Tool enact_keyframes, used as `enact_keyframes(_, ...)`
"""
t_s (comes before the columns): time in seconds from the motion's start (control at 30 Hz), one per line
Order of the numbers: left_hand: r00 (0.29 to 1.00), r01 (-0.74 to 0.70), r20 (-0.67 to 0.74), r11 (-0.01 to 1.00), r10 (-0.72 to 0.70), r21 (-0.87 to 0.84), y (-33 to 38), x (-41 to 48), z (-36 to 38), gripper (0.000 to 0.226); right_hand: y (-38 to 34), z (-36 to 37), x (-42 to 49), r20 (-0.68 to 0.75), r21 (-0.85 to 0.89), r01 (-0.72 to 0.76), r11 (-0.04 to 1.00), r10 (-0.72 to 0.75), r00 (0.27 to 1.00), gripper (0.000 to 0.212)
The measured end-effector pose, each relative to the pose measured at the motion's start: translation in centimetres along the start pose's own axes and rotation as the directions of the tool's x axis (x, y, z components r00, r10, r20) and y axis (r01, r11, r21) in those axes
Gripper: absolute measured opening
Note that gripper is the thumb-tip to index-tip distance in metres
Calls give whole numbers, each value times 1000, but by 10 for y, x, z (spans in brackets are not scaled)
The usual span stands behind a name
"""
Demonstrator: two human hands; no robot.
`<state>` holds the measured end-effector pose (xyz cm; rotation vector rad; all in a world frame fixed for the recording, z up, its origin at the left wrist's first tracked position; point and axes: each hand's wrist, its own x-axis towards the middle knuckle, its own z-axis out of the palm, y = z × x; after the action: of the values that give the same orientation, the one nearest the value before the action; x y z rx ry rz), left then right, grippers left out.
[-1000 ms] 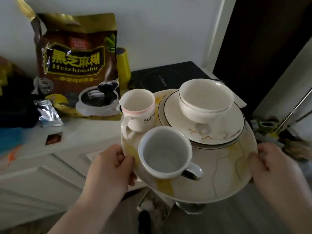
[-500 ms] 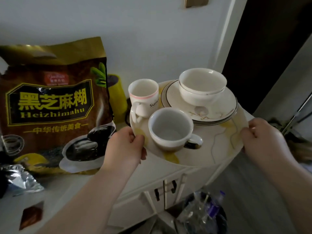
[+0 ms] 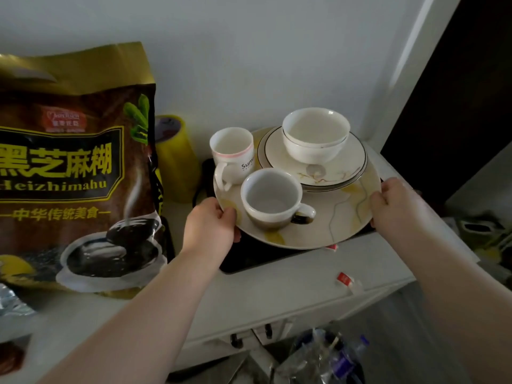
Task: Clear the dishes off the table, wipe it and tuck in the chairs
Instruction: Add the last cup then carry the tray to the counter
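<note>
A large cream plate (image 3: 327, 228) with yellow marks carries the dishes. On it stand a white cup with a dark handle (image 3: 273, 199), a white mug with a pink band (image 3: 232, 157), and a smaller dark-rimmed plate (image 3: 349, 164) with a white bowl (image 3: 315, 134) on top. My left hand (image 3: 213, 223) grips the plate's left rim and my right hand (image 3: 396, 203) grips its right rim. The plate is over a black induction cooktop (image 3: 249, 253) on a white cabinet top (image 3: 291, 286); whether it touches the cooktop is unclear.
A big brown and gold food bag (image 3: 74, 167) stands at the left, with a yellow tape roll (image 3: 174, 159) behind it. Small red and white packets (image 3: 346, 279) lie on the cabinet top. A bin with plastic bottles (image 3: 329, 356) sits on the floor below. A dark doorway (image 3: 457, 106) is at the right.
Both hands have carried the loaded plate forward, from in front of the cabinet to over the black cooktop. The view has moved closer to the cabinet.
</note>
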<state>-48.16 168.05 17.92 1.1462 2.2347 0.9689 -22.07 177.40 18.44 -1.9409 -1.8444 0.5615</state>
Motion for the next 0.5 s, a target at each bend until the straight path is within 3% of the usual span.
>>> enact_keyframes(0.27, 998, 53, -38, 999, -53, 0, -3, 2, 18, 16, 20, 23, 26, 34, 91, 15, 996, -18, 999, 11)
enact_keyframes(0.5, 997, 64, -49, 998, -63, 19, -4, 2, 20, 14, 26, 26, 32, 52, 35, 45, 998, -47, 998, 13)
